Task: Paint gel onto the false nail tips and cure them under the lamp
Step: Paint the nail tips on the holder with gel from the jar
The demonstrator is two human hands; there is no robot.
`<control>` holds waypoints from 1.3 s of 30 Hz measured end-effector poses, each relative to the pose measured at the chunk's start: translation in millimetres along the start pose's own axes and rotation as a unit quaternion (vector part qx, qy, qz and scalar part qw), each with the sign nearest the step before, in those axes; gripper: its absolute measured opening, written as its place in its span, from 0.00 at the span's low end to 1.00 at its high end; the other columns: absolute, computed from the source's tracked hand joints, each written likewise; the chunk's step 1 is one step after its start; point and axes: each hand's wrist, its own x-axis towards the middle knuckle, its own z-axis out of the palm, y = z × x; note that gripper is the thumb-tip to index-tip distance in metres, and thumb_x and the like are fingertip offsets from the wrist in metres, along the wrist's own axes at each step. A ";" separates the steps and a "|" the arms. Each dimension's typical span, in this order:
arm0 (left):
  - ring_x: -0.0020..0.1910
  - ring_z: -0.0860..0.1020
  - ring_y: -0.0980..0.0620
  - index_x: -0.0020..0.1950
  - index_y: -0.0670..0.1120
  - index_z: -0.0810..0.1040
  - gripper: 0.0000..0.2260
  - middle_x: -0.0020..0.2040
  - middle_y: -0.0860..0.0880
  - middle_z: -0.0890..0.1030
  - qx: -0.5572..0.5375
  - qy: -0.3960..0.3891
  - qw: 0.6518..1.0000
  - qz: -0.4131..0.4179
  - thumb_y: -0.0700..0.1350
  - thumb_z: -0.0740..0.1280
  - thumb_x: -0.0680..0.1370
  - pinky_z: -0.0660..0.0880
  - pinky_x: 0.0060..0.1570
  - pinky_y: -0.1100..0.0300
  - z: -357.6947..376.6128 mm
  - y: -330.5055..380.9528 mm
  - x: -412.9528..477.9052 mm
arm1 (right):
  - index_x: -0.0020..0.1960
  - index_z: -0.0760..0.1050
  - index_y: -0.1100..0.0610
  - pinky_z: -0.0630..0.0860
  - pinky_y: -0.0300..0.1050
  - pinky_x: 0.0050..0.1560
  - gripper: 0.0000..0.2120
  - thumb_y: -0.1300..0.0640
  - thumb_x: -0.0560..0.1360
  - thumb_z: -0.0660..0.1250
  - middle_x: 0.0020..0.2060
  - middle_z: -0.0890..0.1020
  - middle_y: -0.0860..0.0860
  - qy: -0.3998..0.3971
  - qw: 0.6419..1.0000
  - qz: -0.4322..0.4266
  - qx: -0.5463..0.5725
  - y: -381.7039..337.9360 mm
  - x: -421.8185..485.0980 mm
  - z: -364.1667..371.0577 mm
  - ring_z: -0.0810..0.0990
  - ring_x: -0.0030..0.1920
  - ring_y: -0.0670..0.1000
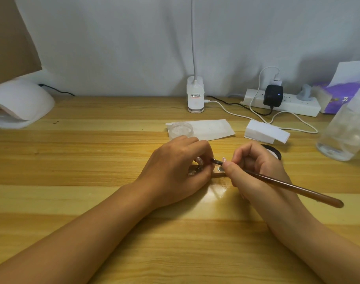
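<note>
Your left hand (pixel 179 167) rests on the wooden table (pixel 93 181), near the middle. Its fingers are curled inward and grip a small clear holder (pixel 193 171). A pale false nail tip (pixel 199 160) shows at the fingertips. The hand covers most of it, so it appears to sit on the holder, but the mount is not plainly visible.

Your right hand (pixel 254 167) pinches a brown-handled brush (pixel 287 185) between thumb and forefingers, pen-style. The handle slants back to the right. The dark bristle end points left and reaches your left fingertips, just beside the nail tip.

A black-rimmed gel pot (pixel 274 151) is partly hidden just behind your right hand. The white curing lamp (pixel 21 103) stands at the far left edge of the table, well apart from both hands.

Behind the hands, a clear jar (pixel 181 130) sits on a paper sheet (pixel 211 128), with a white block (pixel 265 134) to its right. Along the back wall are a clip desk lamp (pixel 195 95) and a power strip (pixel 293 105) with plugs and cables. A clear plastic bottle (pixel 345 128) stands at the far right.
</note>
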 end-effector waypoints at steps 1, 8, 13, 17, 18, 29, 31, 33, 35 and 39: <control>0.41 0.73 0.57 0.46 0.53 0.77 0.04 0.40 0.58 0.77 0.001 0.000 1.000 0.000 0.52 0.67 0.73 0.73 0.37 0.56 0.1 -0.1 0.0 | 0.41 0.72 0.53 0.69 0.38 0.30 0.08 0.58 0.74 0.71 0.29 0.75 0.51 -0.001 1.000 0.000 -0.006 -0.9 -0.7 -0.3 0.72 0.29 0.44; 0.41 0.73 0.58 0.46 0.54 0.77 0.05 0.40 0.59 0.77 -0.005 -0.003 1.000 0.001 0.53 0.64 0.74 0.73 0.37 0.56 0.0 -0.5 0.1 | 0.42 0.71 0.57 0.67 0.44 0.30 0.07 0.60 0.71 0.71 0.29 0.72 0.53 0.005 1.000 0.000 -0.025 -4.1 -1.8 -0.7 0.69 0.30 0.47; 0.41 0.73 0.58 0.46 0.54 0.77 0.03 0.40 0.59 0.77 -0.008 -0.004 1.000 -0.002 0.51 0.67 0.73 0.73 0.38 0.56 -0.6 0.5 0.1 | 0.42 0.71 0.59 0.66 0.40 0.28 0.08 0.59 0.69 0.70 0.27 0.69 0.49 0.014 1.000 -0.002 -0.016 -5.4 -1.9 -1.4 0.67 0.28 0.45; 0.42 0.72 0.59 0.46 0.55 0.77 0.05 0.40 0.60 0.75 -0.012 -0.005 1.000 -0.003 0.53 0.64 0.74 0.73 0.38 0.56 -0.8 0.3 -0.1 | 0.42 0.71 0.59 0.65 0.37 0.25 0.08 0.64 0.73 0.70 0.28 0.72 0.50 0.019 0.999 0.011 0.036 -5.3 -1.7 -1.7 0.68 0.27 0.45; 0.42 0.72 0.59 0.45 0.54 0.76 0.05 0.40 0.60 0.75 -0.010 -0.004 1.000 -0.004 0.53 0.64 0.74 0.73 0.38 0.56 -0.7 0.2 -0.2 | 0.43 0.71 0.59 0.66 0.36 0.26 0.07 0.65 0.74 0.69 0.27 0.73 0.49 0.016 0.999 0.010 0.038 -4.9 -1.6 -1.2 0.69 0.27 0.44; 0.42 0.72 0.58 0.45 0.54 0.76 0.04 0.40 0.59 0.77 -0.006 0.001 1.000 -0.005 0.53 0.66 0.73 0.73 0.38 0.55 0.5 -0.4 -0.6 | 0.43 0.73 0.57 0.67 0.39 0.28 0.06 0.64 0.72 0.69 0.29 0.74 0.52 -0.006 1.000 0.001 -0.010 -3.4 -1.6 -0.7 0.70 0.29 0.47; 0.42 0.73 0.58 0.46 0.54 0.76 0.05 0.41 0.59 0.77 -0.010 -0.002 1.000 -0.005 0.53 0.65 0.73 0.74 0.39 0.55 0.3 -0.5 -0.3 | 0.43 0.73 0.57 0.67 0.39 0.29 0.06 0.63 0.70 0.69 0.28 0.72 0.51 -0.008 1.000 -0.001 -0.019 -4.0 -1.1 -1.0 0.70 0.30 0.47; 0.42 0.73 0.58 0.46 0.55 0.77 0.05 0.41 0.59 0.77 -0.013 -0.004 1.000 -0.006 0.53 0.65 0.74 0.74 0.39 0.55 0.3 -0.6 -0.3 | 0.43 0.73 0.57 0.67 0.38 0.29 0.07 0.63 0.70 0.71 0.28 0.72 0.50 -0.005 1.000 -0.003 -0.026 -3.7 -0.8 -1.5 0.69 0.29 0.46; 0.43 0.73 0.58 0.46 0.55 0.77 0.04 0.41 0.59 0.77 -0.013 -0.005 1.000 -0.008 0.53 0.65 0.74 0.73 0.39 0.55 0.4 -0.5 -0.4 | 0.43 0.73 0.57 0.66 0.37 0.28 0.06 0.61 0.70 0.70 0.27 0.71 0.50 -0.002 1.000 -0.003 -0.020 -3.7 -1.2 -1.5 0.69 0.28 0.45; 0.42 0.72 0.59 0.46 0.55 0.76 0.04 0.41 0.60 0.76 -0.016 -0.009 1.000 -0.009 0.53 0.65 0.74 0.73 0.39 0.56 0.2 -0.4 0.1 | 0.44 0.73 0.56 0.67 0.36 0.27 0.06 0.61 0.74 0.70 0.28 0.74 0.49 0.003 1.000 0.003 0.016 -2.7 -1.3 -3.3 0.70 0.27 0.44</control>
